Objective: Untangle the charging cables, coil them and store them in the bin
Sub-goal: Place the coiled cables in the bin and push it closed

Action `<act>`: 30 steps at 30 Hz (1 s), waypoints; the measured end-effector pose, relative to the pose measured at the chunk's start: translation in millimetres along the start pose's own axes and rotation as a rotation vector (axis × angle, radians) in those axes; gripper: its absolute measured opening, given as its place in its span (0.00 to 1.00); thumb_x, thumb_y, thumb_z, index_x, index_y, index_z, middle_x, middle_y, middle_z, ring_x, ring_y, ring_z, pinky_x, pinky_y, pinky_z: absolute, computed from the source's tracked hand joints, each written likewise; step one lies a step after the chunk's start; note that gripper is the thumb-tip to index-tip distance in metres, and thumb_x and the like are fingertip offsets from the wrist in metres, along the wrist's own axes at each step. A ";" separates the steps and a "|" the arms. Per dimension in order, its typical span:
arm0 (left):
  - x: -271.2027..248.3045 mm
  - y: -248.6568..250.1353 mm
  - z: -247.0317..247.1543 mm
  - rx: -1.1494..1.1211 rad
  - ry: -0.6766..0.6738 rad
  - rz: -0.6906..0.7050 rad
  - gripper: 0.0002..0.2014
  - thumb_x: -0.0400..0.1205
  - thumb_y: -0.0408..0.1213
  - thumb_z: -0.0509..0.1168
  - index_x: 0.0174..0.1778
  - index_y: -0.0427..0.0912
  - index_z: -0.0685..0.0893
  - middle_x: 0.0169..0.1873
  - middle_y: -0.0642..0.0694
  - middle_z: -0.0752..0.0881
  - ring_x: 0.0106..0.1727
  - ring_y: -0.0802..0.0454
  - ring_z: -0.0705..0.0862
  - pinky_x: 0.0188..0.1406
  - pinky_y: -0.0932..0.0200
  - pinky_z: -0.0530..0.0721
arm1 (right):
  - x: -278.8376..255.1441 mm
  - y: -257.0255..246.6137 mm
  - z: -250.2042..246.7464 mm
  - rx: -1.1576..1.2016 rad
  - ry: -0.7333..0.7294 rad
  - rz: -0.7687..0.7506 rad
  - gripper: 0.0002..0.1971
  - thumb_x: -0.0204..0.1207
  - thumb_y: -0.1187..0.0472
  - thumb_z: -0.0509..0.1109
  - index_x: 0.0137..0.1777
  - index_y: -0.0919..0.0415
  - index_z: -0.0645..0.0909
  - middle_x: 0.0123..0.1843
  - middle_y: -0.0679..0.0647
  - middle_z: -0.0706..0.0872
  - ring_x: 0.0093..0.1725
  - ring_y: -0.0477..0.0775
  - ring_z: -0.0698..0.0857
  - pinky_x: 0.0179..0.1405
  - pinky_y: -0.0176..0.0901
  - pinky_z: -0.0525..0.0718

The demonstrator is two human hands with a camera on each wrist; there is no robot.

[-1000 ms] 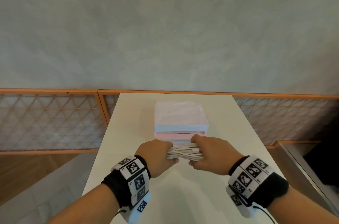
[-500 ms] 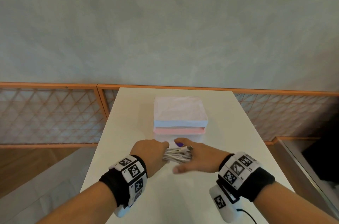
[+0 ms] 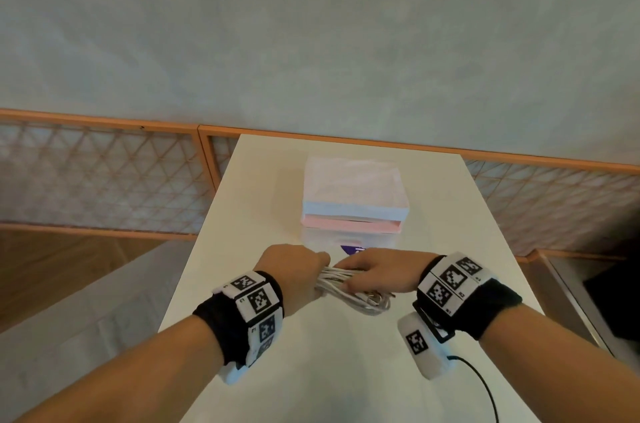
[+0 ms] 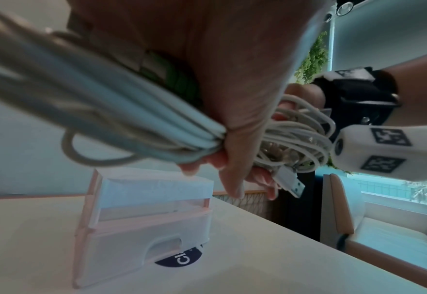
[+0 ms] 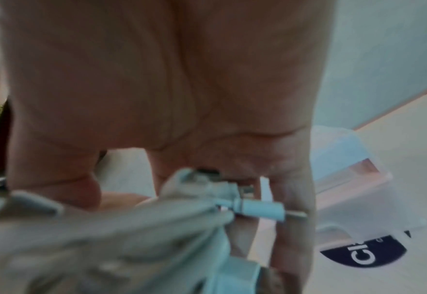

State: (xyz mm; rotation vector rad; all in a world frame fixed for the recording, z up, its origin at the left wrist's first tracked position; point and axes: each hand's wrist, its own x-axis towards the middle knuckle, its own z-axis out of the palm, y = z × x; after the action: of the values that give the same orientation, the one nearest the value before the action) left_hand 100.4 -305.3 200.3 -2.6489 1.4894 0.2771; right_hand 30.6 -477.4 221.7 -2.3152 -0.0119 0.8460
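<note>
Standing at the white table [image 3: 433, 214], you have the lidded bin [image 3: 353, 211] just beyond your hands and the bundle of white charging cables [image 3: 349, 291] held above the tabletop. Your left hand [image 3: 294, 270] is fisted round one end; your right hand [image 3: 377, 270] has its fingers curled over the middle. It looks light, limp and springy, so grip across all strands, tucking the loose USB plug [image 4: 291, 182].

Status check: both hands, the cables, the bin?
Left hand grips cable bundle. Right hand holds it too. Bin behind, lid closed.
</note>
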 end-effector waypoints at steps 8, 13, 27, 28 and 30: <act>0.9 -13.6 19.8 -0.295 -0.207 0.024 0.15 0.74 0.55 0.69 0.44 0.49 0.76 0.35 0.51 0.82 0.40 0.47 0.80 0.40 0.55 0.76 | 12.9 8.2 26.3 -0.259 0.161 -0.163 0.11 0.83 0.56 0.56 0.53 0.55 0.80 0.46 0.52 0.86 0.42 0.49 0.80 0.43 0.41 0.77; 12.0 -23.3 37.7 -0.249 -0.282 -0.036 0.16 0.76 0.56 0.66 0.46 0.47 0.76 0.35 0.51 0.79 0.39 0.47 0.79 0.39 0.55 0.74 | 35.4 27.6 40.8 -0.123 0.360 -0.158 0.15 0.84 0.51 0.55 0.56 0.54 0.83 0.51 0.50 0.88 0.46 0.48 0.81 0.51 0.43 0.78; 27.2 -64.7 129.4 -0.318 -0.328 -0.343 0.17 0.78 0.57 0.64 0.48 0.49 0.69 0.42 0.47 0.80 0.41 0.45 0.79 0.40 0.56 0.76 | 143.1 100.1 29.1 1.268 0.697 0.389 0.14 0.78 0.47 0.65 0.42 0.59 0.78 0.51 0.57 0.82 0.46 0.55 0.82 0.47 0.47 0.83; 28.3 -66.7 135.4 -0.325 -0.334 -0.349 0.19 0.77 0.57 0.65 0.50 0.48 0.70 0.43 0.46 0.81 0.41 0.45 0.79 0.40 0.56 0.77 | 147.7 101.5 30.3 1.416 0.715 0.391 0.14 0.77 0.48 0.67 0.42 0.60 0.78 0.49 0.57 0.83 0.44 0.55 0.82 0.45 0.46 0.83; 30.6 -69.1 147.1 -0.349 -0.343 -0.364 0.23 0.75 0.58 0.67 0.55 0.46 0.71 0.45 0.44 0.84 0.43 0.43 0.81 0.42 0.54 0.79 | 156.9 105.1 35.3 1.685 0.755 0.351 0.16 0.75 0.48 0.69 0.42 0.63 0.77 0.43 0.57 0.82 0.39 0.54 0.81 0.38 0.43 0.84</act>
State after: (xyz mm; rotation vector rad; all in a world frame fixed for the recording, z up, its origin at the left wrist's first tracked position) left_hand 158.2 -270.4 49.3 -2.8628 0.9042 0.9748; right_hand 112.5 -503.7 49.9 -0.8359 1.0180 -0.0922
